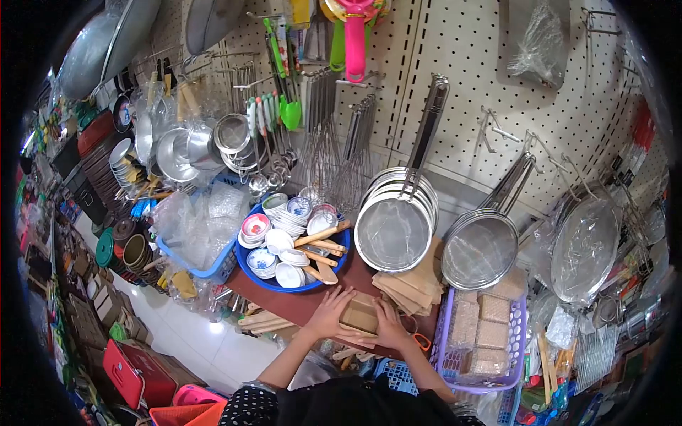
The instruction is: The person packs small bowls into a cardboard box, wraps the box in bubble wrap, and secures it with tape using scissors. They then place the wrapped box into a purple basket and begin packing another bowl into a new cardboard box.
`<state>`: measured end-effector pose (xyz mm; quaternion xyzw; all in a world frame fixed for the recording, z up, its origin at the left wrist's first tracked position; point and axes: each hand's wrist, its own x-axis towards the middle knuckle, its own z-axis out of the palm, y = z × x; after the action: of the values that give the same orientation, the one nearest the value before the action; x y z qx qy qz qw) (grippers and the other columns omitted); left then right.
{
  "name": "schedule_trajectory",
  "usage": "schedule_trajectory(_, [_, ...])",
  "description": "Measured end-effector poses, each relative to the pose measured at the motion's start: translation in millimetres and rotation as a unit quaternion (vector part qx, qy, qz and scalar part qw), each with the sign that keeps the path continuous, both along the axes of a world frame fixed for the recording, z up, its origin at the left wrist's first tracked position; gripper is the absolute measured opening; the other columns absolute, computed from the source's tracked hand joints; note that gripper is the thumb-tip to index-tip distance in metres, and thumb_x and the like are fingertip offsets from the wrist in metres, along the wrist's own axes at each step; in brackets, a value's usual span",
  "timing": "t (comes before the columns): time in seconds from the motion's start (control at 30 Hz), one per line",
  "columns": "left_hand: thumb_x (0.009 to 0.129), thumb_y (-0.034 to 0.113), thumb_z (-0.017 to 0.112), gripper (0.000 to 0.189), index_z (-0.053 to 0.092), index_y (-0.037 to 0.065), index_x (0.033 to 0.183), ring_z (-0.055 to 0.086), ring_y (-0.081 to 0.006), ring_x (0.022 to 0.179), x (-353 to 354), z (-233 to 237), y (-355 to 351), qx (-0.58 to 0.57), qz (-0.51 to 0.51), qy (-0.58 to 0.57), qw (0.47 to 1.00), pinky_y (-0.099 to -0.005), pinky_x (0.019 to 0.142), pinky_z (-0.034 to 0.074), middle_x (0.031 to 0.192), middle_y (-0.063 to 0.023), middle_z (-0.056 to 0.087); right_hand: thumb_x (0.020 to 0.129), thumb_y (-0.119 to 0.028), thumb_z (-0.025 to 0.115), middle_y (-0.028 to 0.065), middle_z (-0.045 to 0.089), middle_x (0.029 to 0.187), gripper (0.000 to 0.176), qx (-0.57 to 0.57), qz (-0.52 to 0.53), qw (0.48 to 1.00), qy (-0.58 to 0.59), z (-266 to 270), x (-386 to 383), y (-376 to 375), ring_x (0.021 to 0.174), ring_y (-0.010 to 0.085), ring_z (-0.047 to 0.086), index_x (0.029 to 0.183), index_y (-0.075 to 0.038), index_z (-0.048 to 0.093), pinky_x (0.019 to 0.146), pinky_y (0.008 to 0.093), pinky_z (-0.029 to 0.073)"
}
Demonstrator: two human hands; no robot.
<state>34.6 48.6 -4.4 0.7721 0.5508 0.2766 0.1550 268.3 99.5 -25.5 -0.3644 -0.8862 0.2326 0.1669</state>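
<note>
A small brown cardboard box [360,317] rests on the reddish-brown tabletop [284,307], between my two hands. My left hand [332,316] grips its left side, with fingers along the near and far edges. Against the right side presses my right hand [388,326]. Just behind the box lie flat brown cardboard pieces [412,284]. Orange-handled scissors [422,341] lie to the right of my right hand, partly hidden. Beyond my left hand stands a blue basin [290,287] of small white bowls and wooden-handled tools.
To the right, a purple basket [438,355] holds bubble-wrapped boxes [492,334]. Strainers [393,234] and whisks [320,160] hang from the pegboard [455,42] ahead. Left of the basin is a light-blue basket [220,266] of plastic-wrapped goods. Low on the left sits a red box [138,373].
</note>
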Motion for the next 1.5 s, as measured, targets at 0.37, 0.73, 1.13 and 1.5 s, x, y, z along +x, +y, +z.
schedule_trajectory(0.37, [0.084,0.005,0.062,0.022,0.06,0.002,0.106,0.063,-0.0356,0.092,-53,79,-24,0.186,0.164,-0.129,0.96,-0.0427,0.083,0.049,0.099,-0.0155,0.066,0.08,-0.015,0.07,0.0152,0.056,0.122,0.041,0.079,-0.139,0.978,0.133,67,-55,-14,0.116,0.0351,0.052,0.118,-0.004,0.059,0.101,0.0433,0.042])
schedule_trajectory(0.73, [0.08,0.009,0.067,0.036,0.065,0.006,0.115,0.061,-0.0326,0.108,-176,78,26,0.124,0.065,-0.012,0.99,-0.0424,0.09,0.049,0.12,-0.0115,0.063,0.08,-0.012,0.068,0.0044,0.061,0.106,0.021,0.133,-0.082,0.976,0.149,103,-189,-7,0.101,0.025,0.056,0.101,-0.01,0.065,0.08,0.0392,0.043])
schedule_trajectory(1.13, [0.088,0.01,0.066,0.024,0.067,0.0,0.111,0.069,-0.0329,0.093,-220,56,13,0.078,0.132,-0.192,0.969,-0.0369,0.079,0.054,0.105,-0.0209,0.068,0.077,-0.03,0.073,-0.0007,0.064,0.106,0.034,0.224,-0.23,0.947,-0.002,93,-252,4,0.103,0.0165,0.056,0.107,-0.015,0.066,0.086,0.0443,0.03])
schedule_trajectory(1.5, [0.091,0.01,0.061,0.025,0.065,0.0,0.114,0.068,-0.0362,0.08,-232,60,9,0.035,0.137,-0.222,0.965,-0.0379,0.069,0.054,0.093,-0.0239,0.067,0.083,-0.028,0.07,0.0073,0.066,0.086,0.023,0.157,-0.286,0.943,0.062,70,-282,5,0.08,0.0254,0.063,0.096,-0.01,0.065,0.077,0.041,0.038])
